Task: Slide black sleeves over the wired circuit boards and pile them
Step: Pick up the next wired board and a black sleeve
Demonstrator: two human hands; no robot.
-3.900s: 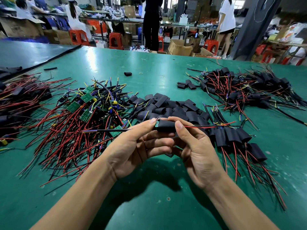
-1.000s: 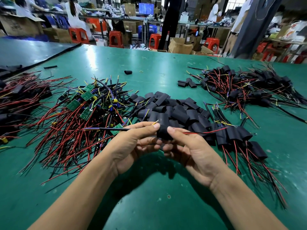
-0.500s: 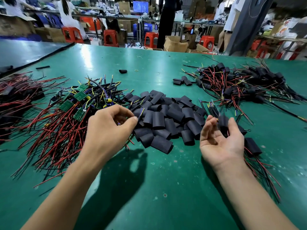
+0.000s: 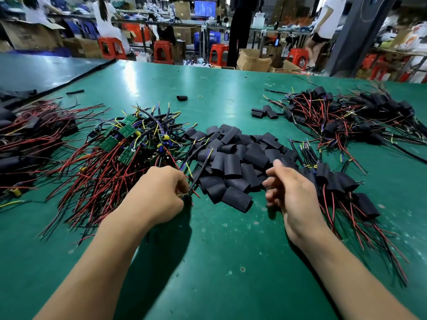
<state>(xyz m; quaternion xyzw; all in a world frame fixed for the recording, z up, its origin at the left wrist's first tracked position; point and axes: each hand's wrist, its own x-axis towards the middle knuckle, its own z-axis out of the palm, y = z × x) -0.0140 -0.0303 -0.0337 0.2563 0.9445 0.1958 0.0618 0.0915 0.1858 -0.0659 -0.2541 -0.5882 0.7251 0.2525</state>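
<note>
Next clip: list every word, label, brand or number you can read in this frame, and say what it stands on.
No text can be read in this frame.
Circuit boards: any markings are too small to read.
Blue screen at the back: blurred, nothing legible.
Cardboard box: no print can be made out.
</note>
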